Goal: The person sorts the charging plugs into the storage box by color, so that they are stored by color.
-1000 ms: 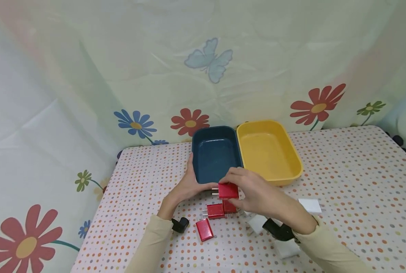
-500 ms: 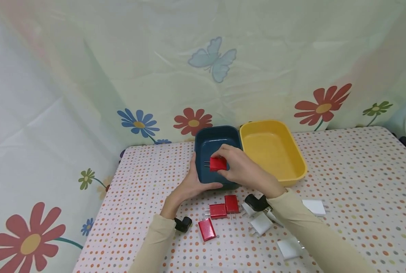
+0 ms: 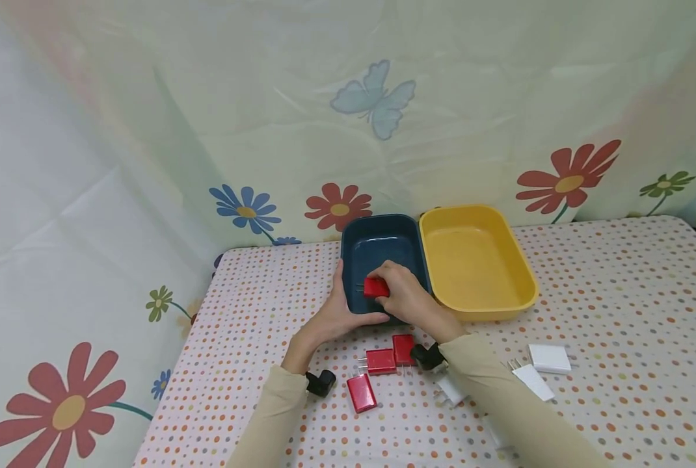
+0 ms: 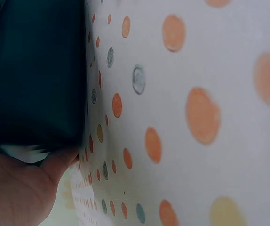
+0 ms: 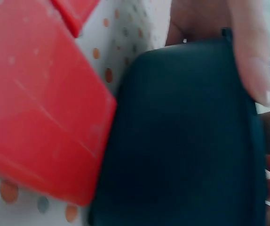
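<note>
My right hand (image 3: 407, 297) pinches a red plug-in charger (image 3: 375, 287), its prongs pointing left, inside the dark blue tray (image 3: 348, 250). The left hand (image 3: 335, 315) holds that tray's near left corner, fingers along the left side and thumb across the front. In the left wrist view, part of the left hand (image 4: 24, 188) lies against the tray's dark wall (image 4: 36, 70). More red chargers lie before the tray: one on the left (image 3: 362, 392), a middle one (image 3: 380, 361) and a right one (image 3: 403, 349).
A yellow tray (image 3: 479, 312) stands against the blue one's right side. Several white chargers, among them one at the far right (image 3: 549, 358), lie around the right forearm, some partly hidden. Behind the dotted tabletop (image 3: 623, 292) hangs a flowered cloth (image 3: 459, 130).
The right hand has carried the red charger from the blue tray's front edge up and into the tray, lowering it. The left hand has stayed on the corner. The head view has shifted slightly.
</note>
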The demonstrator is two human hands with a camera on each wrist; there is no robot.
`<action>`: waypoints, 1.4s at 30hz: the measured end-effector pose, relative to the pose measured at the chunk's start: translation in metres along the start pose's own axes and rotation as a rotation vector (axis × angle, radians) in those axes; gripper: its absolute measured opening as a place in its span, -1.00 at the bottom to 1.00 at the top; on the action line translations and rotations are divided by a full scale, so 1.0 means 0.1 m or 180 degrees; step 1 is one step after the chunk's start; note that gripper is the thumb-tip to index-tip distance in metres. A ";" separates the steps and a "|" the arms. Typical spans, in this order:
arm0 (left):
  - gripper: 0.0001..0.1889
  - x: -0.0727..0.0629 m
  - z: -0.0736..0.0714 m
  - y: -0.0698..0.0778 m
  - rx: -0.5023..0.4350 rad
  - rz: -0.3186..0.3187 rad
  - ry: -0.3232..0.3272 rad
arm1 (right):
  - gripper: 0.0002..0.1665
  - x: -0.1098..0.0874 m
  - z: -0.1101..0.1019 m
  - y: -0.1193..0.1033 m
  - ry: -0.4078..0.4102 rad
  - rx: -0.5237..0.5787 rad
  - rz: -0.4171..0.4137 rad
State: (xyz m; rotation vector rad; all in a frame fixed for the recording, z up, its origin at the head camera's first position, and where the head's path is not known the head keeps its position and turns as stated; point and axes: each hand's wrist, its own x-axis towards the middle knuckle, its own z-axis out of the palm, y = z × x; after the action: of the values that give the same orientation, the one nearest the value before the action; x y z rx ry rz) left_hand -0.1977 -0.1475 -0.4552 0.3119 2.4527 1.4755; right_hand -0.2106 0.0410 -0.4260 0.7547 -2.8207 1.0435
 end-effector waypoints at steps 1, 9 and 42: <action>0.42 0.00 0.00 0.00 0.0002 -0.0007 0.0008 | -0.47 0.01 0.03 0.01 -0.0015 -0.0011 0.0020; 0.45 0.00 -0.01 -0.02 -0.0033 0.0019 -0.0028 | -0.52 0.12 0.13 0.05 -0.0201 -0.0041 0.0188; 0.44 0.02 0.00 -0.01 -0.0046 -0.0021 -0.0020 | -0.56 0.32 0.22 0.07 -0.0490 -0.0063 0.0303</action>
State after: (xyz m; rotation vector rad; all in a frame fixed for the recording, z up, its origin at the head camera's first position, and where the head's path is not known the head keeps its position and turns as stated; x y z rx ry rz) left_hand -0.2000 -0.1476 -0.4561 0.3046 2.4349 1.4865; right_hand -0.2392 0.0183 -0.4405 0.7359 -3.0197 1.0097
